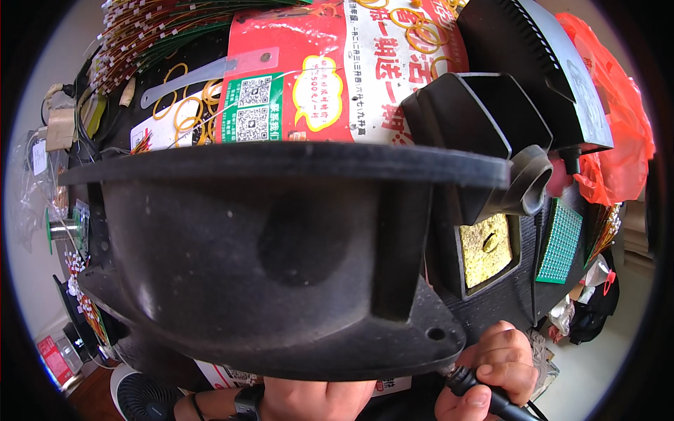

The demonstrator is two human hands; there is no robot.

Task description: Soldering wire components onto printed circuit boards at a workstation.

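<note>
A large black plastic housing [246, 245] with a flat rim and a holed corner tab fills the middle of the view, close up. Below its lower right corner, my right hand [502, 365] is closed around the black handle of a soldering iron [502, 405], whose tip is hidden. My left hand [316, 398] shows only its back, under the housing's lower edge, with a dark band on the wrist. Its fingers are behind the housing, so what they hold cannot be seen. Beyond my right hand stands an iron stand [528, 181] with a yellow sponge [486, 251] in its tray.
A grey-black soldering station [554, 77] stands at the far right, by a red plastic bag [621, 119]. A green circuit board panel [559, 242] lies near the stand. Bundled wires [140, 42], rubber bands [188, 116] and a solder spool [64, 230] lie left. A fan [144, 394] sits lower left.
</note>
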